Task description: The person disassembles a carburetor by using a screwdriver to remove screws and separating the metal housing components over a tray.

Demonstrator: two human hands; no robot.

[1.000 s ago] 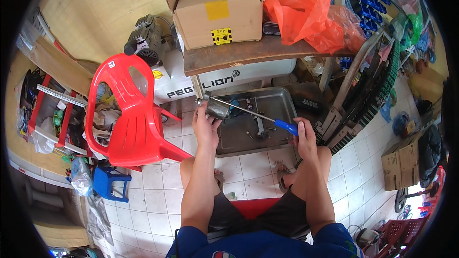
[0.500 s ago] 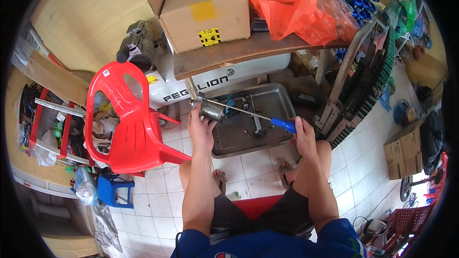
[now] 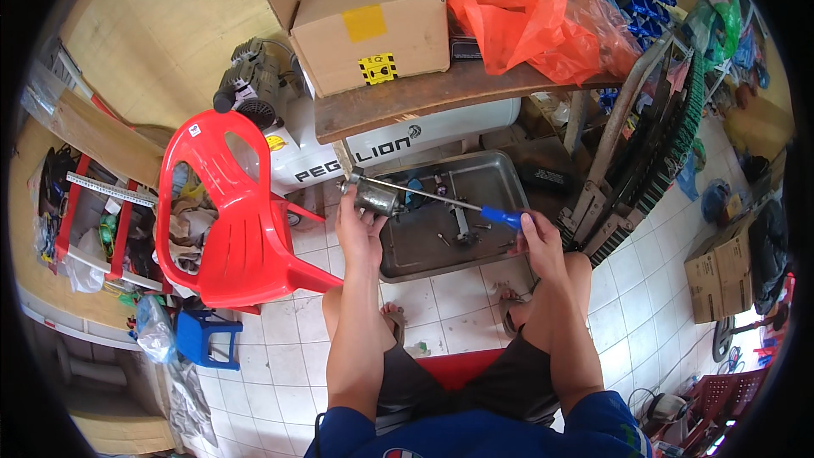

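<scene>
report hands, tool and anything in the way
Left hand holding metal cylinder. Right hand gripping blue-handled tool, shaft running to the cylinder. Metal tray with loose parts below; nothing seen blocking the shaft.

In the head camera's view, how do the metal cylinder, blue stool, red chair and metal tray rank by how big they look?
Largest to smallest:
Red chair
Metal tray
Blue stool
Metal cylinder
This is apparent size only; nearness to the camera affects it.
</scene>
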